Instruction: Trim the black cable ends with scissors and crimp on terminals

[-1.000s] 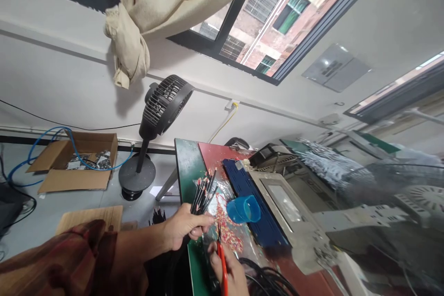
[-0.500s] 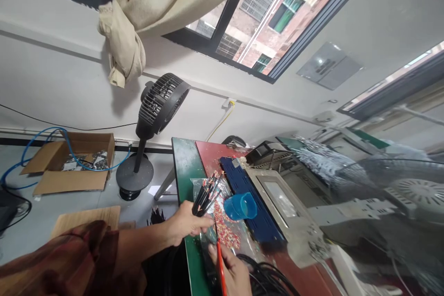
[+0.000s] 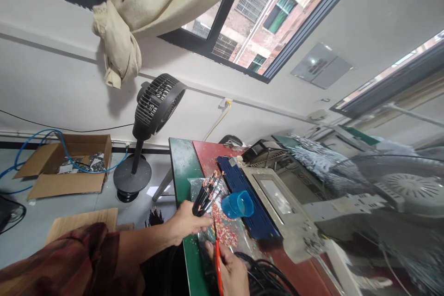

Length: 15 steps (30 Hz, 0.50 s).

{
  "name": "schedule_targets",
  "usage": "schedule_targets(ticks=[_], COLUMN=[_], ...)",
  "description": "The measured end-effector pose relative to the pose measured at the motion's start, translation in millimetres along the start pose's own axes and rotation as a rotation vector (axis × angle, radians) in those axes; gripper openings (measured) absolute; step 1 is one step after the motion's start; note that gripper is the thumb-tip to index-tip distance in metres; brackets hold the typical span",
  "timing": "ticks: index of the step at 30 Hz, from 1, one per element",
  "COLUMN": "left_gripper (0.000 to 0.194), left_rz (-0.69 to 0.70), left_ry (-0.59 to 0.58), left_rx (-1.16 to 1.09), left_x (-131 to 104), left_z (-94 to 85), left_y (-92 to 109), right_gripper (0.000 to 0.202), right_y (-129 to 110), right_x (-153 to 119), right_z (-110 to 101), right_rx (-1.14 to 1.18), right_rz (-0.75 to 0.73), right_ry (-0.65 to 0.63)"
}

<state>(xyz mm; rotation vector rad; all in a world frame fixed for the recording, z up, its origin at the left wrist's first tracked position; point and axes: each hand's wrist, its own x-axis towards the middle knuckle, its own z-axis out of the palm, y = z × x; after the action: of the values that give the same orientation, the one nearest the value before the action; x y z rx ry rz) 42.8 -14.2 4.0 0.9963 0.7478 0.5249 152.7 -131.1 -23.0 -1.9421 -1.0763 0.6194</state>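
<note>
My left hand (image 3: 189,222) is closed around a bundle of short black cables (image 3: 205,196), their ends showing pale and orange wires. In my right hand (image 3: 233,272) is a tool with a long red handle (image 3: 218,261) and a thin dark tip; its exact kind is hard to make out. That tip points up close to my left fingertips. Beneath both hands lies a clear plastic sheet strewn with small red, yellow and white bits (image 3: 227,236). A blue plastic cup (image 3: 237,204) stands just right of the bundle.
Black cable coils (image 3: 267,275) lie right of my right hand. Beyond the cup are a dark blue panel (image 3: 256,212) and a beige machine (image 3: 277,194). A black fan (image 3: 157,104) and an open cardboard box (image 3: 69,182) stand on the floor at left.
The whole view has shifted slightly to the left. Both hands keep their holds on the cables and the red-handled tool, nearly in the same place.
</note>
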Motion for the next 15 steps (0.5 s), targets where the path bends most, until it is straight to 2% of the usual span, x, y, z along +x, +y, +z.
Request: schedule_targets(ticks=[3, 6, 11, 15], left_gripper=[0.03, 0.039, 0.043, 0.04], left_rz=[-0.037, -0.053, -0.091, -0.1], left_ry=[-0.041, -0.096, -0.156, -0.225], left_rx=[-0.04, -0.098, -0.136, -0.088], left_x=[1.7, 1.4, -5.2, -12.2], left_z=[-2.1, -5.5, -8.7, -6.7], left_y=[-1.6, -2.3, -5.2, -11.4], right_gripper=[0.045, 0.043, 0.047, 0.043], right_y=[1.8, 0.5, -14.5, -26.5], right_x=[1.9, 2.9, -0.9, -3.6], right_z=[-2.6, -4.8, -4.3, -2.7], right_rx=[0.055, 0.218, 0.498, 0.73], right_rz=[0.017, 0.08, 0.284, 0.258], right_ry=[-0.047, -0.07, 0.021, 0.052])
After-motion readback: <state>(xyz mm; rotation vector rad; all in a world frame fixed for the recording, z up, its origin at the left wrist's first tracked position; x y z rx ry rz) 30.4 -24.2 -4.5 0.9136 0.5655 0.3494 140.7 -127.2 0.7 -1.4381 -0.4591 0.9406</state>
